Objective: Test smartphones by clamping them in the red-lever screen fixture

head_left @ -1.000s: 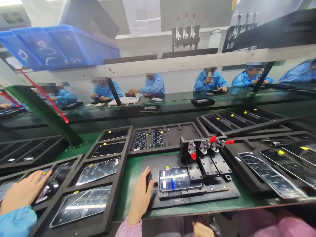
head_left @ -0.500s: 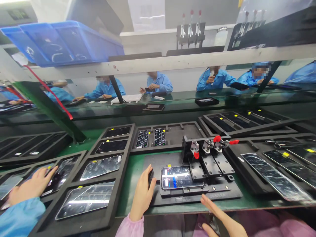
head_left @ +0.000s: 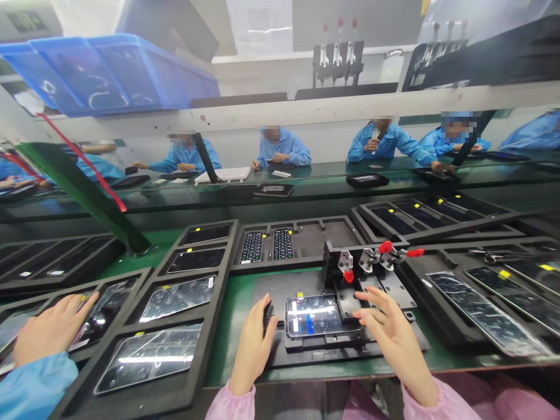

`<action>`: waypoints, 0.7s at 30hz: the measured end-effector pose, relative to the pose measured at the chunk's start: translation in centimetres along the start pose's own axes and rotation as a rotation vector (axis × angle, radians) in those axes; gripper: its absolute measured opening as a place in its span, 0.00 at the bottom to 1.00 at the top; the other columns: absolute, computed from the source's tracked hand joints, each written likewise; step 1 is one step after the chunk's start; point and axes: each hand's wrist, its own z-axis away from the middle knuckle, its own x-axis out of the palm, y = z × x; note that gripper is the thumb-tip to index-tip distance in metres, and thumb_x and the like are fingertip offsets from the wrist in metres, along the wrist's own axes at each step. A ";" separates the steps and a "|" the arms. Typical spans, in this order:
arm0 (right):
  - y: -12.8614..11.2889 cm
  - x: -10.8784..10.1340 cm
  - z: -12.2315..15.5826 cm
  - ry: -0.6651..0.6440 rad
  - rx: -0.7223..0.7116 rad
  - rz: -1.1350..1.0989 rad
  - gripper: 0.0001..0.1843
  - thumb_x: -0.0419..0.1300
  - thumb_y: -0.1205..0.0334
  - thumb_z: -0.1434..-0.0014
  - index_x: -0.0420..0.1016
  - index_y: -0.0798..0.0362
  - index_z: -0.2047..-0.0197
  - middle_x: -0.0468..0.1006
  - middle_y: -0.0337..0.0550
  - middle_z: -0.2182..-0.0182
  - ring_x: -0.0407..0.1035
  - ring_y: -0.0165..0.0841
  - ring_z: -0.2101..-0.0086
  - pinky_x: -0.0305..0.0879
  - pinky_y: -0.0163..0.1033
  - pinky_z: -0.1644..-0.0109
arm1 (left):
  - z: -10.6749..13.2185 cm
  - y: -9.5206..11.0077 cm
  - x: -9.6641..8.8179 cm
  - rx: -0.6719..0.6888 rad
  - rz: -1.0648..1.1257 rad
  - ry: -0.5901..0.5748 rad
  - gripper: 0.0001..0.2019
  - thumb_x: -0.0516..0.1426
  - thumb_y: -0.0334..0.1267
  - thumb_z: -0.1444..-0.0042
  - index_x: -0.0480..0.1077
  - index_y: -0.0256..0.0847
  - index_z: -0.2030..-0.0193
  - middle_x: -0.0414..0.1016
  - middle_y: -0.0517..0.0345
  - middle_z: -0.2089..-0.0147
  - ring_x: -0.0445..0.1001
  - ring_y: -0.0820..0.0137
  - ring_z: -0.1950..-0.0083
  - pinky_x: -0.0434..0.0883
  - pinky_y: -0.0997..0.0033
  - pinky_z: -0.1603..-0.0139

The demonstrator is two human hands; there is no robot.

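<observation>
A phone (head_left: 311, 315) with a lit screen lies face up in a black clamping fixture (head_left: 315, 353). My left hand (head_left: 254, 344) is at the fixture's left side, thumb and fingers apart around a small dark part at its edge. Whether it touches that part I cannot tell. My right hand (head_left: 394, 329) hovers over the fixture's right half, fingers spread and nothing held, fingertips close to the black clamp block (head_left: 349, 303) at the phone's right end. Behind it stand toggle clamps with red tips (head_left: 349, 276). A yellow tag (head_left: 300, 295) sticks up at the phone's back edge.
A tray (head_left: 210, 338) of phones stands at left, where a co-worker's hand (head_left: 52, 326) rests over another tray. Behind the fixture, a tray (head_left: 321, 233) holds two keyboard-patterned phones (head_left: 252, 247). More phones (head_left: 485, 312) and scissors (head_left: 494, 256) lie at right.
My right hand has risen from the bench's front edge to above the fixture's clamps. My left hand and the phone have stayed in place.
</observation>
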 end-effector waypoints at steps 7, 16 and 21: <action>0.4 0.6 -2.2 0.306 -0.391 0.816 0.15 0.54 0.52 0.42 0.73 0.52 0.73 0.65 0.37 0.80 0.61 0.30 0.74 0.55 0.37 0.65 | -0.1 -0.1 0.0 0.007 -0.022 -0.005 0.22 0.44 0.43 0.38 0.50 0.46 0.37 0.57 0.53 0.36 0.55 0.65 0.36 0.54 0.53 0.36; 0.5 1.6 -4.7 0.323 -0.430 1.094 0.17 0.54 0.48 0.43 0.76 0.52 0.66 0.70 0.39 0.77 0.60 0.31 0.71 0.44 0.39 0.65 | 0.0 -0.4 0.1 0.030 -0.023 0.024 0.21 0.45 0.43 0.39 0.54 0.46 0.39 0.60 0.52 0.38 0.57 0.64 0.37 0.57 0.52 0.37; 0.1 1.8 -5.1 0.298 -0.413 1.094 0.17 0.54 0.49 0.42 0.75 0.52 0.70 0.70 0.38 0.78 0.59 0.31 0.71 0.43 0.39 0.65 | 0.0 -0.9 0.2 0.045 -0.016 0.026 0.20 0.44 0.42 0.38 0.57 0.44 0.41 0.62 0.51 0.40 0.58 0.64 0.37 0.55 0.50 0.37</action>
